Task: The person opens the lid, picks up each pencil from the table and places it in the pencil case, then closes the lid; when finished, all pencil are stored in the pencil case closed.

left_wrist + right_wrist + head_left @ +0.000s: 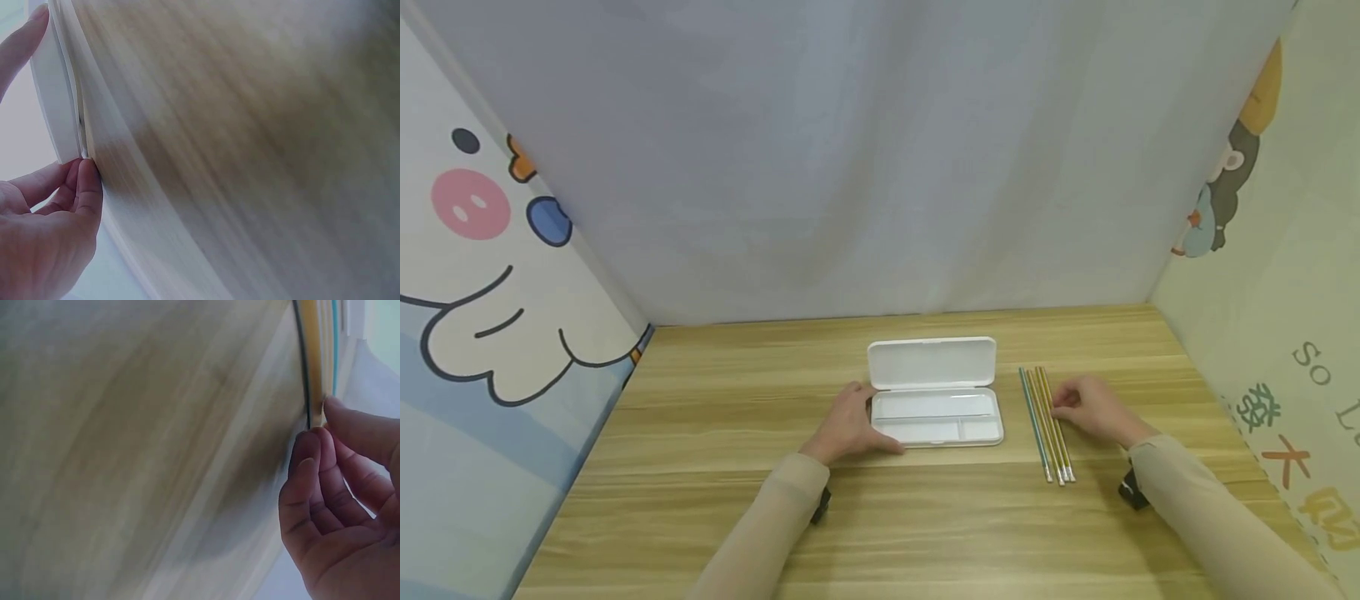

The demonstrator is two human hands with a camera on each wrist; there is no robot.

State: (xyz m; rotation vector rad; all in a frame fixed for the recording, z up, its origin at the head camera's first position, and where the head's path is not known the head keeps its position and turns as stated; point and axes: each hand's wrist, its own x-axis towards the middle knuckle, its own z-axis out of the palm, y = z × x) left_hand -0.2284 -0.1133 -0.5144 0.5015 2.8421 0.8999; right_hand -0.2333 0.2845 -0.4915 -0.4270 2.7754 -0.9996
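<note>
An open white pencil case [932,364] lies on the table, lid tilted up at the back, its compartments bare. My left hand [847,423] grips the case's left end, thumb along the front edge and fingers at the side. The left wrist view shows the fingertips against the case wall [53,87]. Right of the case lie several pencils side by side, a teal pencil [1035,425] leftmost and yellow ones beside it, eraser ends toward me. My right hand [1092,407] pinches the rightmost yellow pencil [310,356] between thumb and fingertips; the exact contact is partly hidden.
The wood-grain table [715,500] runs back to a pale grey curtain [880,167]. Printed panels with cartoon figures stand at the left [490,317] and right. A dark wrist strap shows at each sleeve.
</note>
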